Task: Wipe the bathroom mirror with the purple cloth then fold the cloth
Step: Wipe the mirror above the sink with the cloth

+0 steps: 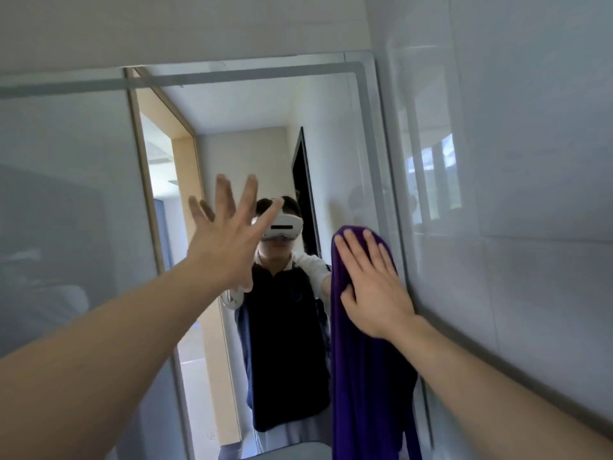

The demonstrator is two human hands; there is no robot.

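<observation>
The mirror (99, 194) fills most of the view, a big flat pane of smooth glass with a frosted band running round its edge, set against a glossy pale tiled wall (514, 161) on the right. In the glass there's the reflection of a wood-trimmed doorway (166, 180) and of the person in a white headset and dark top.

The purple cloth (361, 376) hangs long and limp down the mirror's right side, soft folds, matte fabric, its top bunched into a rounded hump.

The right hand (374, 287) reaches forward on a straight bare arm, palm flat, fingers together and pointing up, pressing the cloth's upper part against the glass. That grip is a flat press, not a pinch.

The left hand (225, 240) is raised near the mirror's middle, fingers splayed wide, grip spread and holding nothing; whether it touches the glass, can't tell.
</observation>
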